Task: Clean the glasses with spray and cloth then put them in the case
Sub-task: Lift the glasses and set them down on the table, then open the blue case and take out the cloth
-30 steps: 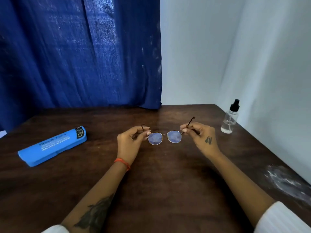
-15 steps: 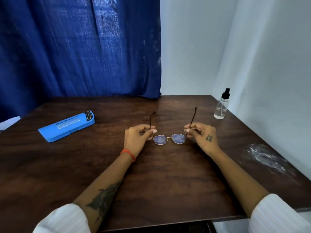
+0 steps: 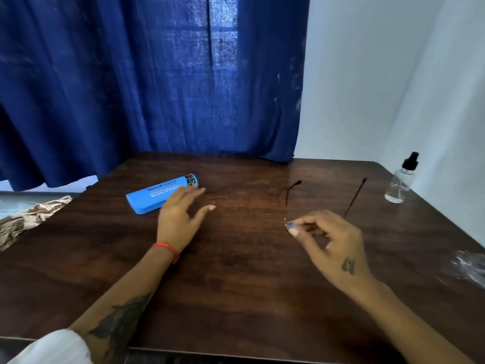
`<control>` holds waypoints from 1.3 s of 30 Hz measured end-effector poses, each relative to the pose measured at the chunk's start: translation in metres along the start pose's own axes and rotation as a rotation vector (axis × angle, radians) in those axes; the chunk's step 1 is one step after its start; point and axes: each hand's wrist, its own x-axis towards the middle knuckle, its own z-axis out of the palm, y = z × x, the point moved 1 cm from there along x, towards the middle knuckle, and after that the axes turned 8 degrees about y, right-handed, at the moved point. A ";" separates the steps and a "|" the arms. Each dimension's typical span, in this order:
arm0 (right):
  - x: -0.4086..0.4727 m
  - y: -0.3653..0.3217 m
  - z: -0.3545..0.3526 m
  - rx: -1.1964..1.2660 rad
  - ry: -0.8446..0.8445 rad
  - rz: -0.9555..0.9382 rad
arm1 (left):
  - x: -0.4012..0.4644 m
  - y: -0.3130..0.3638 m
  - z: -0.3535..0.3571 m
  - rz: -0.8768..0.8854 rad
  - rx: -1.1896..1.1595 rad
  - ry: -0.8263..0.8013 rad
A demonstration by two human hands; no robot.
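**Inspector:** Bare skin, both hands. Left hand (image 3: 181,216) sits centre-left of the frame, fingers spread and empty, fingertips at or over the near edge of the case (image 3: 161,194); contact cannot be confirmed. An orange band circles that wrist.

**Clerk:** And the right?

**Inspector:** Right hand (image 3: 330,240) is right of centre, fingers curled, pinching the glasses (image 3: 290,225) at the front frame. One lens edge shows at the fingertips; the rest of the front is hidden behind the hand. Both temples are unfolded and point toward the far side of the table (image 3: 241,271).

**Clerk:** Whether the glasses touch the table?

**Inspector:** Cannot tell.

**Clerk:** The case?

**Inspector:** Blue, closed, lying flat at an angle, upper left of centre.

**Clerk:** The spray?

**Inspector:** Clear bottle (image 3: 401,179) with a black pump top, upright, at the far right edge of the table, well apart from both hands.

**Clerk:** Anything else?

**Inspector:** Clear crumpled plastic (image 3: 469,266) at the right edge of the frame, on the table. Patterned fabric (image 3: 23,219) at the left edge, off the table. Blue curtain (image 3: 147,82) behind, upper left; white wall (image 3: 380,74) upper right.
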 end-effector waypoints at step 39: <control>0.023 0.001 0.147 -0.323 -0.391 -0.551 | -0.012 -0.021 -0.022 -0.236 -0.203 -0.362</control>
